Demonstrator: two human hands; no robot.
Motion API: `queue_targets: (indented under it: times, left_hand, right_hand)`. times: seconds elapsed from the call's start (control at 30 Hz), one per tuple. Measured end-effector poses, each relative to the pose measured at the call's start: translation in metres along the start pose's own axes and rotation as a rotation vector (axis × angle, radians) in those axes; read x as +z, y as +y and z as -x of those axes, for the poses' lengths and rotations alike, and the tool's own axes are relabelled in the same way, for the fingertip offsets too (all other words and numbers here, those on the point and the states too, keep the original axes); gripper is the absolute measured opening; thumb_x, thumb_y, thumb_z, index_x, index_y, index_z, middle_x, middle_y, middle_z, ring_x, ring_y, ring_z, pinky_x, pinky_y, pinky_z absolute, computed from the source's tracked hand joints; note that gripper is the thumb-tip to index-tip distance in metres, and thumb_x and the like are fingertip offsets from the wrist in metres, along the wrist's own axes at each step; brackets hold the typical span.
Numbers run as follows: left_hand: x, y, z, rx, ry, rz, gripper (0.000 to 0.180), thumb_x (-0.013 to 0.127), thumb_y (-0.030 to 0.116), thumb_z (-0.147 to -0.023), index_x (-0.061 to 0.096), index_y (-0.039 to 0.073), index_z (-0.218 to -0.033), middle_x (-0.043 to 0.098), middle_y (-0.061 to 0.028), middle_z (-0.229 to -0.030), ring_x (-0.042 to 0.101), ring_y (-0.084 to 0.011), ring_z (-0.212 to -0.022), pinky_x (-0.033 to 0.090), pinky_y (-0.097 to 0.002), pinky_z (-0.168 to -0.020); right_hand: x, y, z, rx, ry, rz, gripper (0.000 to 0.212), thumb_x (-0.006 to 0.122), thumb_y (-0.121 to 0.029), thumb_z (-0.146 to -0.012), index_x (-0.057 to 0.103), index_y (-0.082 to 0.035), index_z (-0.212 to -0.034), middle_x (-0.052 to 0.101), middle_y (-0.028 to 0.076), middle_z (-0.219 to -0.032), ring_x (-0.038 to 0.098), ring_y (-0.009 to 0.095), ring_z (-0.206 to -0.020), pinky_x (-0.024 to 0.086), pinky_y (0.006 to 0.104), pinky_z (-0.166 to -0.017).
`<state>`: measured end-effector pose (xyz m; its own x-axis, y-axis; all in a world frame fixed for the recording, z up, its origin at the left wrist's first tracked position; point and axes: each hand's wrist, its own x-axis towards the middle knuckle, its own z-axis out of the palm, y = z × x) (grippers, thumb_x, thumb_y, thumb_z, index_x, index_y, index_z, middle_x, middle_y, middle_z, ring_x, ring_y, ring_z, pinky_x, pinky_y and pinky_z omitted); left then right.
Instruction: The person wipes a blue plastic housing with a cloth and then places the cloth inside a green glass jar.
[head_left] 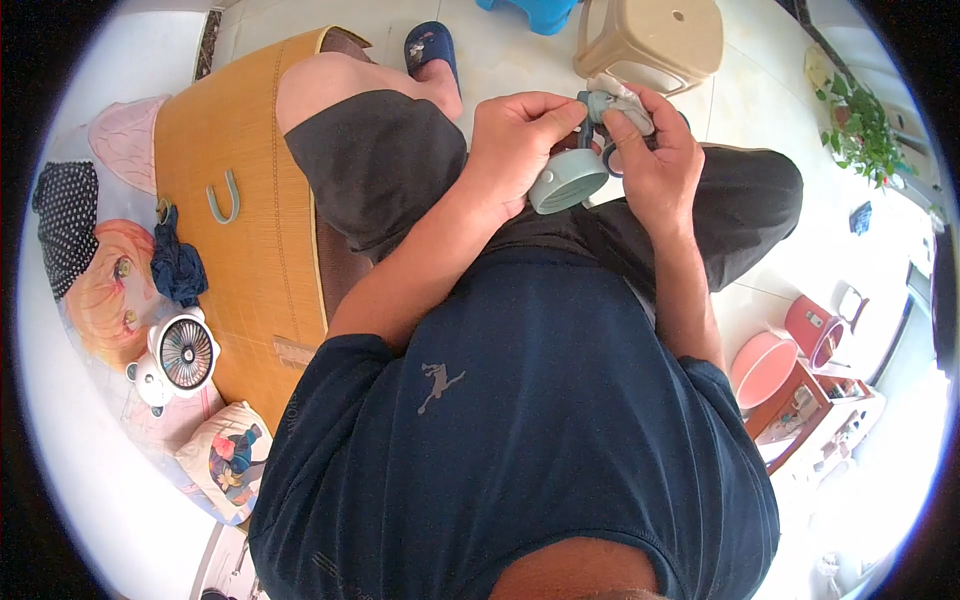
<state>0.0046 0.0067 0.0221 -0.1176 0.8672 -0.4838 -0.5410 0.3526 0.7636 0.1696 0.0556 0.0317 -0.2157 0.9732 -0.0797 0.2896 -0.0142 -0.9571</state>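
Shirt: dark navy T-shirt [520, 450], closest below.
Left hand [515, 150]: fingers clamped on a pale teal round plastic lid [566, 182], held over the lap.
Right hand [655, 160]: fingers pinched on a crumpled white cloth [622, 98] touching the lid's top.
Behind: beige plastic stool [655, 40].

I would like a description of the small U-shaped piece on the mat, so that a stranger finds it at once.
Start from the bamboo mat spread to the person's left, beside the bare knee. On its upper half lies the U-shaped handle, pale grey-green, alone on the weave. Its neighbour, the dark blue cloth at the mat's edge, is crumpled and soft, while this piece is a thin, rigid loop open at the top.
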Motion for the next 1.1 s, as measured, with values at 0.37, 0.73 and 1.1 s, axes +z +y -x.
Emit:
queue_targets:
  times: [0.37, 0.73, 1.1]
  left_hand:
    - [-0.002, 0.003, 0.004, -0.057, 0.017, 0.016, 0.023, 0.07, 0.012, -0.101, 0.073, -0.009, -0.111, 0.077, -0.017, -0.089, 0.077, -0.0239, -0.077, 0.063, -0.0329, -0.07]
    - [0.005, -0.006, 0.015, 0.773, 0.111, -0.743, 0.014, 0.081, 0.009, -0.092, 0.078, 0.0, -0.102, 0.08, -0.0076, -0.1, 0.073, -0.0115, -0.08, 0.056, -0.0272, -0.069]
    - [0.012, 0.001, 0.024, 0.802, 0.155, -1.007, 0.034, 0.089, 0.012, -0.082, 0.066, 0.006, -0.107, 0.076, -0.008, -0.095, 0.076, -0.0231, -0.081, 0.06, -0.0353, -0.072]
  right_hand:
    - [-0.016, 0.009, -0.017, 0.124, -0.015, -0.17, 0.036, 0.073, -0.022, -0.1, 0.069, 0.002, -0.126, 0.073, 0.006, -0.093, 0.066, 0.01, -0.076, 0.054, 0.025, -0.068]
    - [-0.026, -0.004, -0.006, 0.321, -0.207, -0.382, 0.038, 0.06, -0.031, -0.11, 0.067, -0.003, -0.135, 0.07, 0.0, -0.086, 0.054, 0.002, -0.063, 0.037, 0.0197, -0.045]
    - [-0.013, 0.006, 0.003, 0.48, -0.316, -0.723, 0.041, 0.049, -0.031, -0.114, 0.062, 0.002, -0.134, 0.065, 0.004, -0.09, 0.053, 0.007, -0.064, 0.04, 0.0226, -0.049]
